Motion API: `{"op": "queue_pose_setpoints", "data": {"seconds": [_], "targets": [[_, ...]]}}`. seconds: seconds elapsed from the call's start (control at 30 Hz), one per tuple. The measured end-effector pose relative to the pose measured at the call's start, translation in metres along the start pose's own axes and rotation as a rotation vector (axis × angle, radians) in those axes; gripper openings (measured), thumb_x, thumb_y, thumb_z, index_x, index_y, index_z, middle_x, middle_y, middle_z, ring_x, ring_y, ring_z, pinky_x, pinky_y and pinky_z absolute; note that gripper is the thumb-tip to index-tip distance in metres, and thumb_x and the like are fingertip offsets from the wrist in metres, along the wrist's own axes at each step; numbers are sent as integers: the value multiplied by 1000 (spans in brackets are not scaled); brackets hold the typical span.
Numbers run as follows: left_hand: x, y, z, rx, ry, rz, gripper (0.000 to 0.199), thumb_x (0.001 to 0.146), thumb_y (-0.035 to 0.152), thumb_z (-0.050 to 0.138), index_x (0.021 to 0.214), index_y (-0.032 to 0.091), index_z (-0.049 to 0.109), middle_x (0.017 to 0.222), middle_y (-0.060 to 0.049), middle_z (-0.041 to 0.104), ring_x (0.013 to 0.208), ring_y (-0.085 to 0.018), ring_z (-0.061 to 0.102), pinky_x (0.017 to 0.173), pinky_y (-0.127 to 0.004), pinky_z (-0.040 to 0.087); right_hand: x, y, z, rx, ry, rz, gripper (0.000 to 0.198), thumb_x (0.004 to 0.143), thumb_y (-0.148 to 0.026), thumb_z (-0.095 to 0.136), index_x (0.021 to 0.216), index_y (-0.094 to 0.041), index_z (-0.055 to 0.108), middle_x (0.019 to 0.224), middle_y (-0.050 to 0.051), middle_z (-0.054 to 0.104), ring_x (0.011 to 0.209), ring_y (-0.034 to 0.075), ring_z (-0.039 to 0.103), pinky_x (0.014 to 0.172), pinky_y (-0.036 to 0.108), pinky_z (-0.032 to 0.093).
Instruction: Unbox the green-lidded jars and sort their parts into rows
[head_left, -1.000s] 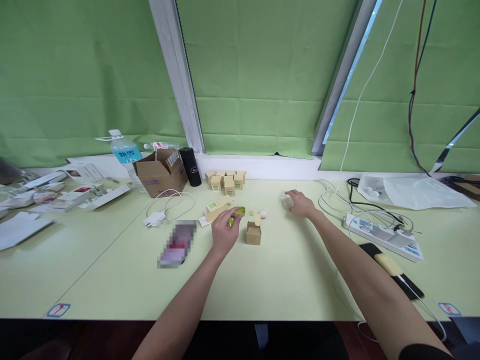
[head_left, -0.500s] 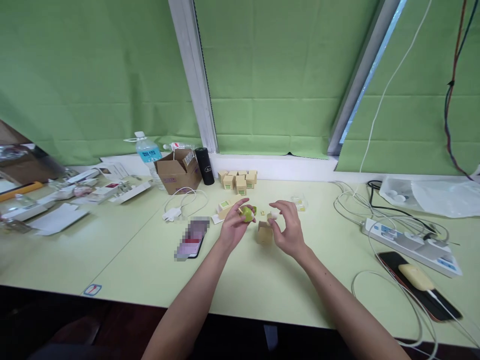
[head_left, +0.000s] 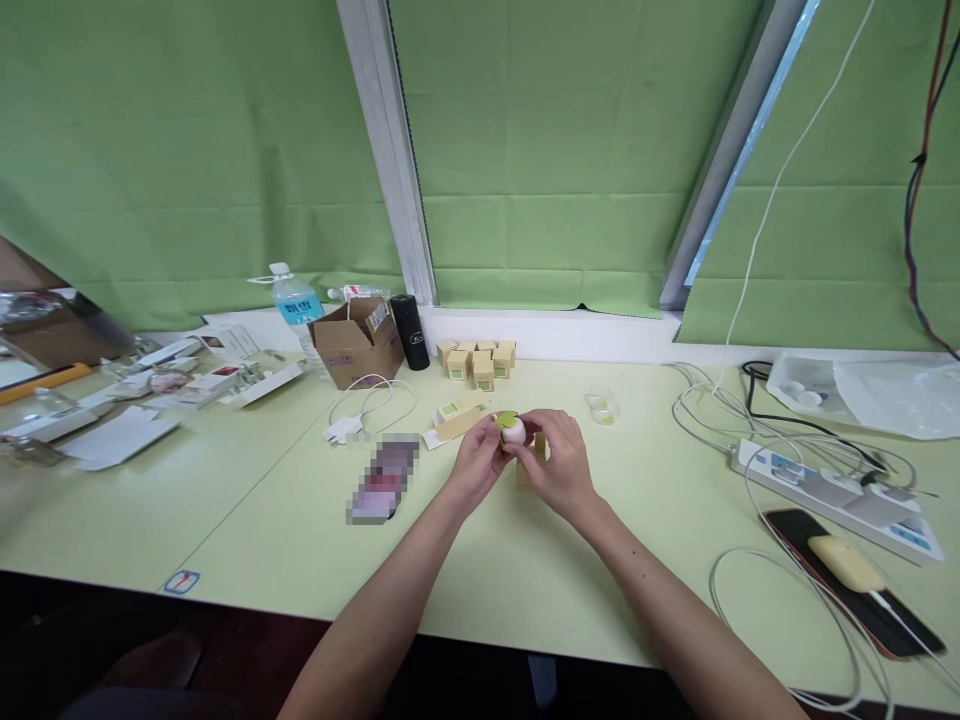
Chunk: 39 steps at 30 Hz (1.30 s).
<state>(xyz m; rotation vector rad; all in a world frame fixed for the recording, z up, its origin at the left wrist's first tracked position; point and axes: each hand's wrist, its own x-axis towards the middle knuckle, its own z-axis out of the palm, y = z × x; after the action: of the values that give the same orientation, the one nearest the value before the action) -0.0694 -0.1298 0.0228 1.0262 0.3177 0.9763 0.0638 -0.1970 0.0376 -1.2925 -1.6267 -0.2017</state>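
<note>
My left hand (head_left: 480,455) is closed around a small round green-and-white object (head_left: 512,430), its green part at the top and a white rounded part facing me. My right hand (head_left: 559,455) meets it from the other side, thumb and fingers pinching the white part. Partly hidden behind my right hand, a small tan cardboard box (head_left: 523,475) stands on the table. Left of and beyond my left hand lies an opened tan carton (head_left: 459,415) with a green label. A clear plastic blister tray (head_left: 602,406) rests beyond my right hand.
Several small tan boxes (head_left: 480,362) are grouped at the back. On the left are a phone (head_left: 384,480), a white charger (head_left: 345,430), a brown carton (head_left: 358,345) and a black bottle (head_left: 409,332). A power strip (head_left: 832,500) with tangled cables and another phone (head_left: 900,610) lie right.
My right hand has moved left, bringing its small white piece against the green object in my left hand. The two hands now meet on it, with the white part facing me.
</note>
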Motion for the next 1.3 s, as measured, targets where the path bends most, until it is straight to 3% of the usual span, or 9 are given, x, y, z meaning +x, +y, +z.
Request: {"op": "queue_pose_setpoints", "data": {"seconds": [0.17, 0.4, 0.53, 0.7, 0.9, 1.13, 1.3], "targets": [[1, 0, -1, 214, 18, 94, 54, 82, 60, 76, 113, 18, 63, 106, -10, 73, 97, -21, 70, 87, -35, 56, 0, 0, -2, -35, 30, -65, 22, 98, -27, 53, 118, -22, 60, 109, 11, 71, 98, 26, 66, 84, 43, 52], [-11, 3, 4, 909, 138, 572, 35, 100, 40, 56, 128, 20, 62, 130, -13, 68, 118, -24, 64, 93, -37, 56, 1, -1, -5, -261, 134, -321, 32, 98, -10, 45, 127, -15, 56, 110, 15, 71, 97, 25, 67, 79, 37, 55], [-14, -2, 2, 1070, 178, 722, 35, 102, 34, 53, 132, 19, 61, 129, -14, 69, 116, -24, 66, 89, -37, 59, 0, -5, -3, -304, 137, -358, 35, 98, -8, 45, 132, -15, 53, 109, 15, 70, 96, 24, 67, 76, 36, 55], [-15, -10, 2, 1074, 192, 755, 36, 104, 30, 44, 135, 18, 60, 124, -14, 72, 110, -22, 72, 86, -33, 64, -3, -4, 0, -288, 105, -351, 38, 99, -10, 48, 136, -16, 52, 111, 16, 69, 96, 24, 67, 74, 36, 56], [-14, -12, 1, 1073, 222, 740, 32, 102, 30, 48, 126, 18, 66, 114, -10, 76, 94, -17, 75, 75, -26, 66, -5, 0, 2, -263, 88, -342, 35, 100, -14, 49, 134, -17, 54, 108, 14, 69, 92, 23, 67, 72, 35, 55], [-12, -11, -3, 1167, 187, 750, 31, 100, 25, 47, 123, 18, 66, 108, -7, 78, 87, -16, 75, 74, -27, 65, -5, 2, 1, -121, 56, -292, 25, 98, -14, 51, 122, -17, 58, 101, 12, 68, 88, 22, 65, 68, 34, 56], [-12, -13, -2, 1188, 238, 754, 31, 101, 23, 46, 122, 18, 68, 105, -7, 79, 86, -17, 76, 77, -29, 63, -5, -1, 5, -93, 73, -281, 28, 95, -11, 49, 121, -17, 57, 102, 13, 67, 89, 23, 64, 69, 35, 56]]}}
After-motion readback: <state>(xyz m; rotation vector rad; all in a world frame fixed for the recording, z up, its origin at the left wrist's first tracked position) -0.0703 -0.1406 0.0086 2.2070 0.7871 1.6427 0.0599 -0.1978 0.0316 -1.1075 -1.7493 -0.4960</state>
